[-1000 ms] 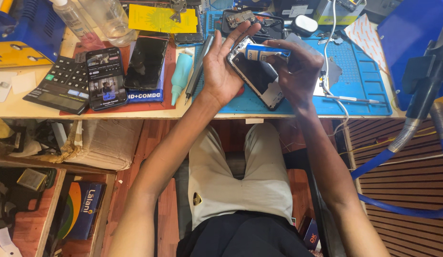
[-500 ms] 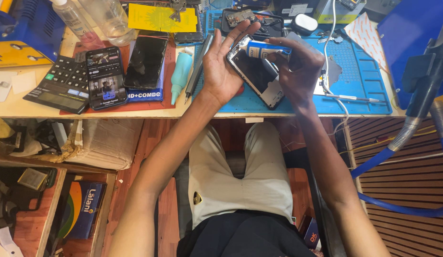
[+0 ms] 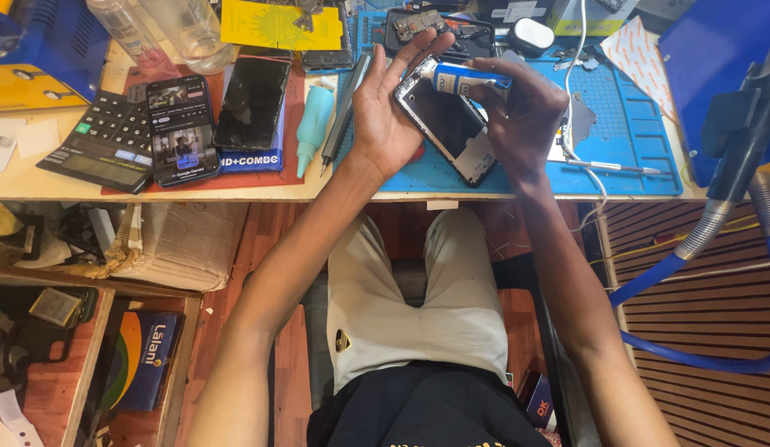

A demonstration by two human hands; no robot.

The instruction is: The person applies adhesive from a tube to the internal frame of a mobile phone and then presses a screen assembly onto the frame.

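Observation:
My left hand (image 3: 385, 112) cradles an opened phone frame (image 3: 448, 128), dark inside, tilted over the blue work mat (image 3: 633, 157). My right hand (image 3: 524, 116) grips a small blue and white glue tube (image 3: 464, 79) and presses its nozzle end at the frame's upper left edge. Both hands hover just above the mat near the bench's front edge.
Left of the hands lie a teal squeeze bottle (image 3: 313, 124), a thin tool (image 3: 344, 112), two phones (image 3: 252, 99) (image 3: 180, 128) and a calculator (image 3: 103, 141). A tray with a circuit board (image 3: 422, 25) sits behind. A blue hose (image 3: 700, 248) hangs at right. Boxes fill the shelves below.
The hands and phone frame have barely shifted; the glue tube's tip has crept slightly along the frame's top edge.

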